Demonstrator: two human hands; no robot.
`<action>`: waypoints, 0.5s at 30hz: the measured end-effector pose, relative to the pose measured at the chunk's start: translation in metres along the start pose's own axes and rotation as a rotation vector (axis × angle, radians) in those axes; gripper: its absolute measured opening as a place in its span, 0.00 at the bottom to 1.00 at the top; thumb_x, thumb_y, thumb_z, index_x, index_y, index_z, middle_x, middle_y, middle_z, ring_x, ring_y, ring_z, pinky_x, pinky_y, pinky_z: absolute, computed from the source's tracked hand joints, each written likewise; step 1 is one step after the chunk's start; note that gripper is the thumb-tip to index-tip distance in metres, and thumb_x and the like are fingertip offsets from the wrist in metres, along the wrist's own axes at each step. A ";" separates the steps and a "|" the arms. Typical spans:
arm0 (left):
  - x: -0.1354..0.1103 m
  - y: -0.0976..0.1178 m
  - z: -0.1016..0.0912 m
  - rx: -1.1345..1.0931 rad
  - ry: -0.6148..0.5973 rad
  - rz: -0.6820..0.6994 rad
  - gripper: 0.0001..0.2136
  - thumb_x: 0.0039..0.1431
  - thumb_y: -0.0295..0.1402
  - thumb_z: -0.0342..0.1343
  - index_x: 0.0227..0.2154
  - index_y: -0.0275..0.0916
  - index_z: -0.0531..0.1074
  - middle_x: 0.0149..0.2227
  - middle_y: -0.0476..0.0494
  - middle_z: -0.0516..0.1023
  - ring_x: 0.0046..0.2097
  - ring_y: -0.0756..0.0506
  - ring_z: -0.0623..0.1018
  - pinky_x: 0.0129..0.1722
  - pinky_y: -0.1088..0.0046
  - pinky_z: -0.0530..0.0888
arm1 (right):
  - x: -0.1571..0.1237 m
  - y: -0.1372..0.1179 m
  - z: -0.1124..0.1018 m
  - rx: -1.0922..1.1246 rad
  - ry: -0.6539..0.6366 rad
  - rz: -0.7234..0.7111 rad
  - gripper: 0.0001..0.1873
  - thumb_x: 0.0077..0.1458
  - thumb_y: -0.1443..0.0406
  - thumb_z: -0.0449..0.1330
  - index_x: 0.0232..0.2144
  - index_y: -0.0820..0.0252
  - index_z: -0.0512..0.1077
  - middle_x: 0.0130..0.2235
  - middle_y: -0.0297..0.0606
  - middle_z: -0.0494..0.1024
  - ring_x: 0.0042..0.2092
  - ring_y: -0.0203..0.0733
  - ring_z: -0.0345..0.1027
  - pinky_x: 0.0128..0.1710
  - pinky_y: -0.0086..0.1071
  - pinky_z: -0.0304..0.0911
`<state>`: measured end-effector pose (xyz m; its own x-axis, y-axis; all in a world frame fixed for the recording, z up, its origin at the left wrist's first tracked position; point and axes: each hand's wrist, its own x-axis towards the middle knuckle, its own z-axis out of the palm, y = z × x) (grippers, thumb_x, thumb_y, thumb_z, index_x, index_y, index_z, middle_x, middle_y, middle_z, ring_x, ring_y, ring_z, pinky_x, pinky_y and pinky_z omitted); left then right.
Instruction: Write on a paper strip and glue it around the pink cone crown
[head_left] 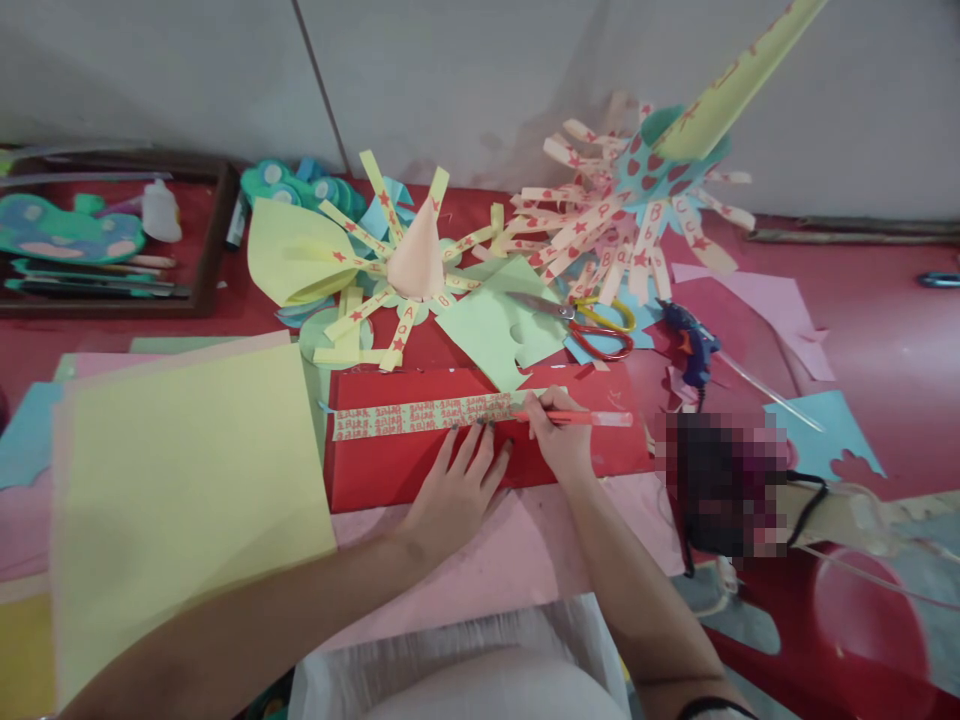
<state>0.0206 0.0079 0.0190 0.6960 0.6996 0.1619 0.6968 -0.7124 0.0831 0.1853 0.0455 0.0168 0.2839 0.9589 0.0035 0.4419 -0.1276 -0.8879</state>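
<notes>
A pale green paper strip [420, 416] covered with rows of red handwriting lies across a red folder [405, 472]. My right hand [561, 440] grips a red pen [592, 418], its tip touching the strip near the right end of the writing. Flat on the folder, my left hand [466, 480] has its fingers spread, with the fingertips at the strip's lower edge. Just beyond the strip lies a cut sheet of light green paper [495, 315]. Scissors [581, 322] with red and yellow handles rest partly over that sheet.
Yellow paper sheets [187, 510] are stacked at left. Paper crafts with lettered strips, a pink cone [418, 255] and a spotted blue tube [652, 165], stand at the back. A glue gun [691, 340] lies right of the scissors. A brown tray [217, 240] holds craft supplies.
</notes>
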 end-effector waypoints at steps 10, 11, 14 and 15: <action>0.000 0.001 0.000 -0.017 -0.027 -0.007 0.19 0.63 0.37 0.43 0.54 0.35 0.66 0.54 0.34 0.69 0.57 0.38 0.67 0.56 0.57 0.61 | 0.000 -0.005 0.001 0.008 0.029 0.012 0.20 0.53 0.59 0.54 0.15 0.56 0.53 0.14 0.25 0.57 0.20 0.31 0.51 0.22 0.27 0.51; 0.000 0.001 0.000 -0.022 -0.032 -0.008 0.20 0.63 0.37 0.43 0.54 0.35 0.65 0.54 0.34 0.69 0.57 0.38 0.66 0.56 0.57 0.60 | 0.000 -0.005 0.001 0.011 0.038 0.013 0.20 0.53 0.59 0.54 0.15 0.56 0.53 0.14 0.25 0.57 0.20 0.31 0.52 0.22 0.27 0.51; 0.000 0.000 0.001 -0.020 -0.024 -0.008 0.20 0.63 0.37 0.43 0.54 0.35 0.65 0.54 0.33 0.69 0.57 0.37 0.66 0.56 0.57 0.60 | 0.000 -0.006 0.001 0.036 0.039 0.032 0.20 0.54 0.58 0.53 0.15 0.56 0.54 0.14 0.25 0.58 0.19 0.31 0.52 0.21 0.27 0.52; 0.000 0.000 0.001 -0.016 -0.016 -0.007 0.20 0.63 0.37 0.43 0.54 0.35 0.66 0.54 0.34 0.69 0.57 0.37 0.67 0.56 0.57 0.60 | 0.001 -0.006 0.001 0.042 0.034 0.036 0.20 0.54 0.58 0.53 0.15 0.56 0.54 0.13 0.25 0.58 0.19 0.31 0.52 0.21 0.27 0.52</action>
<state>0.0208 0.0079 0.0180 0.6941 0.7050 0.1458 0.6987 -0.7084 0.0998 0.1820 0.0471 0.0215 0.3277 0.9447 -0.0141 0.3952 -0.1506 -0.9062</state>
